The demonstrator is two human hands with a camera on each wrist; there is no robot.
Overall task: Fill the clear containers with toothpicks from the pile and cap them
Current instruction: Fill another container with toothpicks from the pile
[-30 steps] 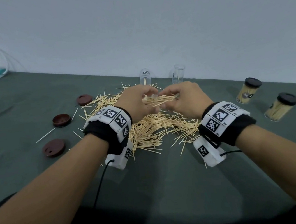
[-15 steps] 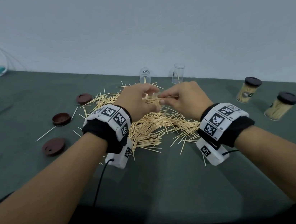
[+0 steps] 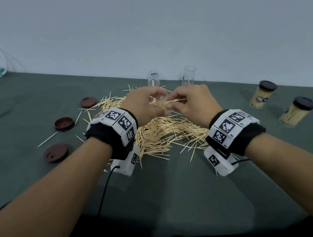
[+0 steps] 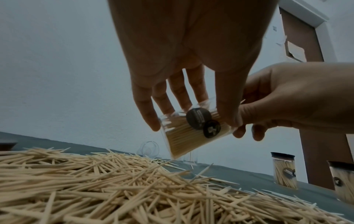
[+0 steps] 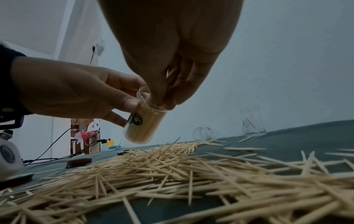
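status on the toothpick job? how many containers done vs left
Done: two capped containers stand full at right. In hand: left hand holds a near-full uncapped container while right hand feeds in toothpicks. Left: two clear containers nearly empty, three lids loose, large pile.

Hands lift higher over the pile
The left hand [image 3: 143, 105] and right hand [image 3: 193, 103] now sit higher above the toothpick pile [image 3: 165, 135]; toothpicks jut further from the held container [image 4: 193, 131].
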